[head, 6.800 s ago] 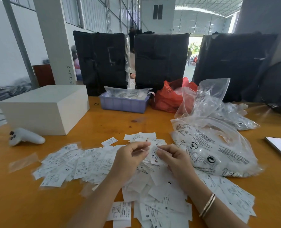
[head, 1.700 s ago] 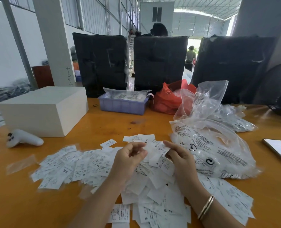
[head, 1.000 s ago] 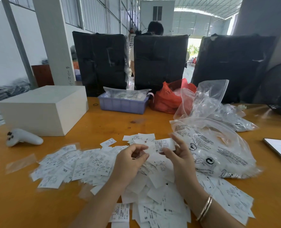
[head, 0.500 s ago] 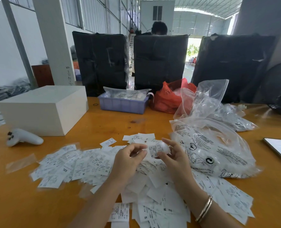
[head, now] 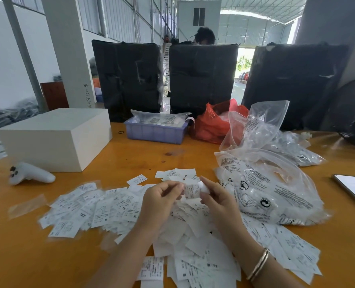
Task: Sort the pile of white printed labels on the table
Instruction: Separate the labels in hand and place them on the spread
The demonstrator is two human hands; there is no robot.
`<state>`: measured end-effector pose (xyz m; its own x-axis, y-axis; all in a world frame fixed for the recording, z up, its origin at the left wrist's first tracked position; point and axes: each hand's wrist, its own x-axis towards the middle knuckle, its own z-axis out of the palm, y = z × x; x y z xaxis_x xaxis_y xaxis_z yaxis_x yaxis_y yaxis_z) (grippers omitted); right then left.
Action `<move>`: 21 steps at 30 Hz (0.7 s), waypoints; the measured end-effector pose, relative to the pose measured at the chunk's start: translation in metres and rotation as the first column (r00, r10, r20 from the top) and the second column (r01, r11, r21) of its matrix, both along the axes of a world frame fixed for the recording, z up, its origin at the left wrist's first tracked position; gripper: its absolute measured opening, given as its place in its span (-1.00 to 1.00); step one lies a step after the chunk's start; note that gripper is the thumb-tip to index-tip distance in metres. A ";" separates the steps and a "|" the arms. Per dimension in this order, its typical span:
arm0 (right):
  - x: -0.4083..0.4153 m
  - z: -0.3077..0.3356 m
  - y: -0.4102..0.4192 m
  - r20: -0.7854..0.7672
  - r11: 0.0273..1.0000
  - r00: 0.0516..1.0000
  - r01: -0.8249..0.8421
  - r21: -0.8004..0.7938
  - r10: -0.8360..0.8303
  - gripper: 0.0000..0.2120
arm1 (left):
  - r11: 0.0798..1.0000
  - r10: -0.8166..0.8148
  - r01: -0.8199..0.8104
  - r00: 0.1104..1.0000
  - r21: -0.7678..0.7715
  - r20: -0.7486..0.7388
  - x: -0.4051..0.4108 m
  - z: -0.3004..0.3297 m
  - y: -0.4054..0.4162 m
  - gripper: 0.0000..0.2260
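A loose pile of white printed labels [head: 101, 206] is spread over the orange table [head: 130, 154], running from the left past my arms to the lower right. Sizes such as XXL, XL, M and S are printed on them. Just above the pile, my left hand [head: 160, 200] and my right hand [head: 216, 198] face each other and pinch one label [head: 192, 190] between them. My left fingers are curled at its left edge, and my right thumb and fingers pinch its right edge.
A white box [head: 53, 138] and a white controller [head: 30, 173] sit at the left. A blue tray [head: 155, 129], a red bag [head: 212, 125] and clear printed plastic bags [head: 266, 188] lie behind and right. A phone [head: 353, 188] lies far right. A person sits behind black panels [head: 201, 77].
The label between my hands has come a little lower and nearer my left fingers. Over the past seconds my right hand lifted it from the pile.
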<state>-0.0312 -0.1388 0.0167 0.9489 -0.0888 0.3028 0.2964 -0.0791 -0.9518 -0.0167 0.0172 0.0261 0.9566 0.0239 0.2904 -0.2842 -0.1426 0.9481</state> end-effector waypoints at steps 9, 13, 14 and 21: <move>0.002 -0.002 -0.003 0.016 0.999 0.999 0.036 -0.037 -0.036 -0.58 | 0.996 -0.083 0.084 0.996 0.042 -0.033 0.000 0.000 0.000 -0.93; 0.001 0.000 -0.005 0.009 0.996 0.998 0.066 -0.053 -0.066 -0.58 | 0.995 -0.093 0.095 0.994 0.026 -0.059 0.000 -0.001 -0.001 -0.93; 0.001 0.000 -0.004 0.012 0.996 0.998 0.067 -0.057 -0.066 -0.58 | 0.995 -0.100 0.102 0.993 0.016 -0.068 -0.001 -0.002 -0.002 -0.92; -0.002 0.001 0.002 0.049 0.997 0.999 -0.004 -0.075 0.008 -0.55 | 0.994 -0.106 0.106 0.989 -0.009 -0.101 -0.002 0.000 -0.004 -0.93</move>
